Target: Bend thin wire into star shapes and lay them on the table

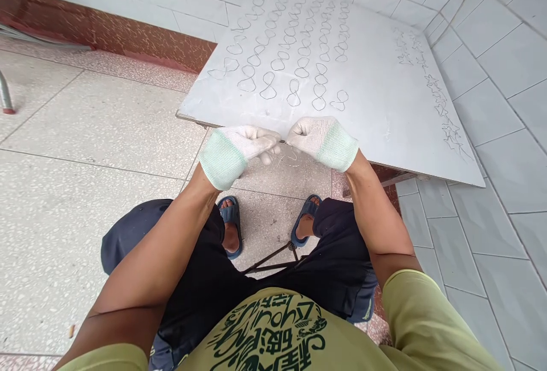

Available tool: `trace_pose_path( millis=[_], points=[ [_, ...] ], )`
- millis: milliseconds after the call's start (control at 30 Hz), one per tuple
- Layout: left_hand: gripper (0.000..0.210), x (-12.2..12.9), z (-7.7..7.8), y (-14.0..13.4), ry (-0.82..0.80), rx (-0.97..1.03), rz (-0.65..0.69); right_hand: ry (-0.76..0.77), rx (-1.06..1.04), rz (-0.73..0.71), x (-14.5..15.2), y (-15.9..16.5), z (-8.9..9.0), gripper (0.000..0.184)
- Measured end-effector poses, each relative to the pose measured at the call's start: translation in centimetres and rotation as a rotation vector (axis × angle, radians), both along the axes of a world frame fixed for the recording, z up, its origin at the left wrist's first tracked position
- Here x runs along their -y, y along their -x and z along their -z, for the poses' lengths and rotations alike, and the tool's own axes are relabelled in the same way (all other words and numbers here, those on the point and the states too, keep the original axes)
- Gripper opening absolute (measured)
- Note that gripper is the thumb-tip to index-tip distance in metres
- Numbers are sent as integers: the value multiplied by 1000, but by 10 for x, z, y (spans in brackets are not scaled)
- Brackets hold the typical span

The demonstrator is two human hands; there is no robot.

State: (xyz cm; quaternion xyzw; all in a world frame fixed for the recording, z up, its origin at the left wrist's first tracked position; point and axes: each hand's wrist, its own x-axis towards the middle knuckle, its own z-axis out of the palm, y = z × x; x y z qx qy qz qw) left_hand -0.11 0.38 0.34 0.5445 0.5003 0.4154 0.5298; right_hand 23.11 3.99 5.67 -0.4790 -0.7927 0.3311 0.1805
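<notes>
My left hand (245,146) and my right hand (318,138) wear white knit gloves with pale green cuffs. They meet almost fingertip to fingertip at the near edge of a white board (367,114). Both pinch a thin wire (291,164) whose pale loop hangs just below the fingers. A small dark bit shows between the fingertips, too small to name. Rows of thin wire figure-eights (268,86) lie on the board beyond my hands. Along its right side runs a line of star-shaped wire pieces (436,94).
Tiled walls (496,149) border the board at the back and right. Below are a speckled floor (106,126), my feet in blue slippers (231,225) and thin dark stool legs (273,263). A metal leg (5,94) stands at the far left.
</notes>
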Motion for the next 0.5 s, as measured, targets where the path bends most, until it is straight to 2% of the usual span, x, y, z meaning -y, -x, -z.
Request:
trace_pose_path(
  millis=[133, 233, 367, 433, 500],
  points=[
    [39, -7, 6, 5, 47, 32, 71, -6, -18, 28, -2, 2, 3, 24],
    [32, -9, 5, 7, 45, 50, -8, -32, -52, 95, 0, 7, 5, 27],
    [25, -9, 4, 8, 8, 55, -130, -290, -65, 280, 13, 14, -1, 37],
    [23, -8, 5, 8, -13, 58, -165, -379, 36, 233, 22, 18, -3, 45],
    [21, -7, 6, 8, -25, 72, -216, -408, 166, 81, 30, 23, 0, 48]
  ],
)
